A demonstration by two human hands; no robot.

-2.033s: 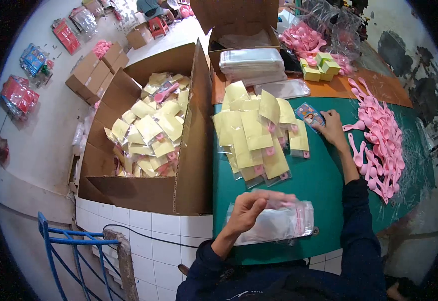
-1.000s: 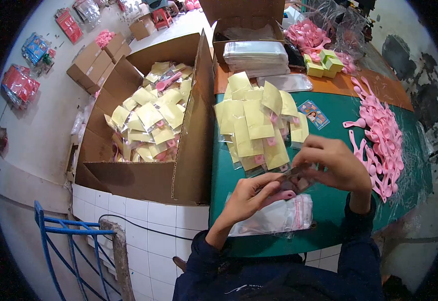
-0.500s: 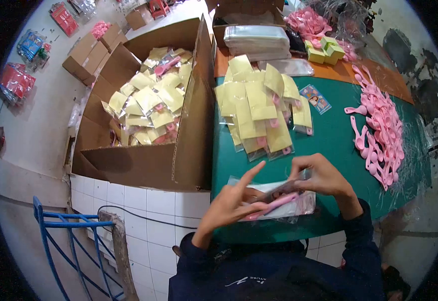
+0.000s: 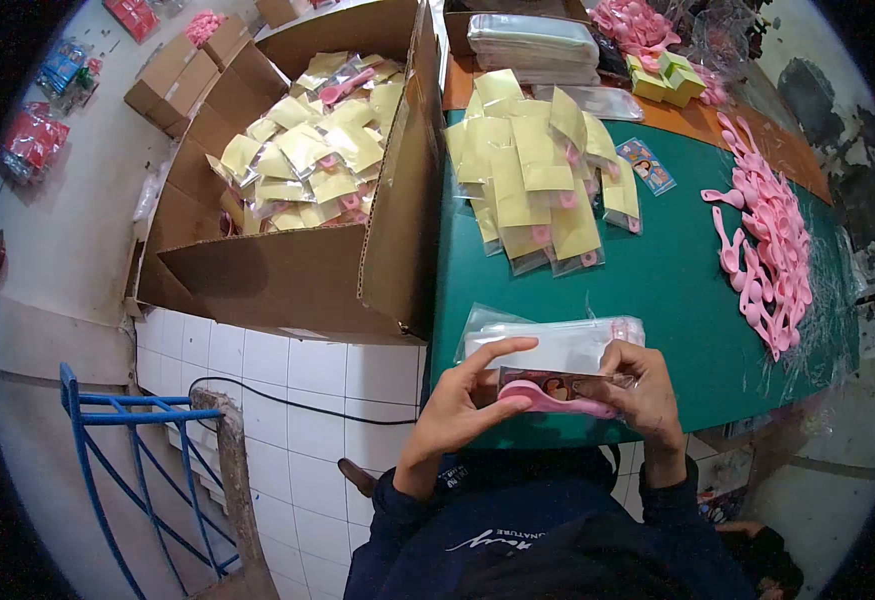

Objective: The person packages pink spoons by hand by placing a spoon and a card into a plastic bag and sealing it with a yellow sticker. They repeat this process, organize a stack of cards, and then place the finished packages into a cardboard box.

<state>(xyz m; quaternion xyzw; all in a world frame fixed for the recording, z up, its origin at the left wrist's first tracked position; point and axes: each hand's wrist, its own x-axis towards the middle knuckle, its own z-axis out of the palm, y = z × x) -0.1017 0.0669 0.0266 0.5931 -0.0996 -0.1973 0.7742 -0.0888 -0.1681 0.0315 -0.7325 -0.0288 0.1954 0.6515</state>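
Observation:
A pink spoon [image 4: 585, 406] lies lengthwise between my hands, along a printed card [image 4: 560, 386] in what looks like a clear plastic bag. My left hand [image 4: 465, 405] pinches the bowl end, thumb on the spoon and forefinger stretched above. At the handle end, my right hand [image 4: 645, 395] grips the bag's edge between thumb and fingers. Just beyond them, a stack of clear plastic bags [image 4: 547, 342] rests on the green table [image 4: 647, 270]. Packed bags with yellow card backing [image 4: 532, 160] are heaped farther back.
Left of the table stands a large open carton [image 4: 277, 285] filled with similar packets [image 4: 307, 150]. Loose pink spoons [image 4: 772, 235] are piled at the right. More bags [image 4: 532, 45], yellow-green blocks [image 4: 667, 80] and a single printed card [image 4: 645, 165] lie at the back.
My hands have come nearer my body with the spoon and card, uncovering the bag stack. The packet now faces up, and my left forefinger has lowered. The camera view has shifted.

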